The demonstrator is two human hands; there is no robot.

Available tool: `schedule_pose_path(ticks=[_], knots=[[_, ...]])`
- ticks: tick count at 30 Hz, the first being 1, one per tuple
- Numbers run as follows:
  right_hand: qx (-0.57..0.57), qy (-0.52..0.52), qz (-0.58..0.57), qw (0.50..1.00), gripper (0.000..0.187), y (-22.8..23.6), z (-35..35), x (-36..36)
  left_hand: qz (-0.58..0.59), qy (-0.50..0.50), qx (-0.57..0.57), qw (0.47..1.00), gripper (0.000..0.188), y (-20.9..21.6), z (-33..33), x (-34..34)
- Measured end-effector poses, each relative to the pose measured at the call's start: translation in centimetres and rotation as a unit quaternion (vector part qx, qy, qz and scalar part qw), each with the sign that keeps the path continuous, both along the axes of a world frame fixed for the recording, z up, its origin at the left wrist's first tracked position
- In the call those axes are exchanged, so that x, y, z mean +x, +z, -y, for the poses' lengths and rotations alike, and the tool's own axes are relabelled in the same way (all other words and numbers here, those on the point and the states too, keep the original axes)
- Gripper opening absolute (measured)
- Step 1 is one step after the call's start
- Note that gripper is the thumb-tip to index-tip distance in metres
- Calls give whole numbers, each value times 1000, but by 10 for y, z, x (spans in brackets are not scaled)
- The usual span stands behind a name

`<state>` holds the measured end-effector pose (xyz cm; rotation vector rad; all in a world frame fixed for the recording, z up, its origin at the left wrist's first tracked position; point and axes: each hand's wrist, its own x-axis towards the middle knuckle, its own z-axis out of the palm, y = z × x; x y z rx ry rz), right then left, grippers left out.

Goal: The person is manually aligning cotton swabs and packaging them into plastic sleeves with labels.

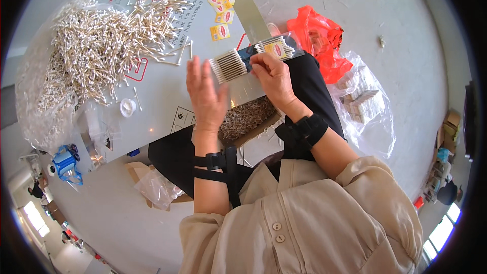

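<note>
My left hand (207,94) is raised at the table's edge with its fingers stretched out, slightly smeared by motion and holding nothing visible. Just right of it lies a neat row of cotton swabs (228,66), side by side. My right hand (275,78) is closed in a pinch at the right end of that row, beside a dark strip (246,56); whatever is between the fingertips is hidden. Beyond those fingers, a clear packet of cotton swabs with a yellow label (277,48) rests near my right thigh.
A big heap of loose cotton swabs (91,45) spills from a clear bag across the grey table (167,96). Several yellow cards (220,32) lie at the far edge. A box of swabs (248,119) sits below. Right are a red bag (317,38) and a clear bag of packets (362,101).
</note>
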<state>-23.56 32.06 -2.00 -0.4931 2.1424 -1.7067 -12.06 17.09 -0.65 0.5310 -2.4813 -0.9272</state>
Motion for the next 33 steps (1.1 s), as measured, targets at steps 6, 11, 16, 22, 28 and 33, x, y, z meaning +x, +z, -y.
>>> schedule_pose_path(ticks=[6,11,16,22,28,33], knots=[[99,52,-197,974,10,11,-3,-1,173,-57,-180,967,79,-7,-20,-7],[141,63,-246,957,7,8,2,1,184,-51,-180,965,78,-9,-22,-8],[155,58,-261,951,9,8,4,2,193,-45,-182,963,79,-10,-23,-9],[151,54,-274,948,5,7,5,3,186,-43,-182,965,80,-10,-23,-10],[162,64,-274,946,8,12,5,5,196,-43,-182,963,80,-9,-23,-10],[161,40,-263,950,8,13,9,6,196,-42,-182,963,80,-10,-23,-10]])
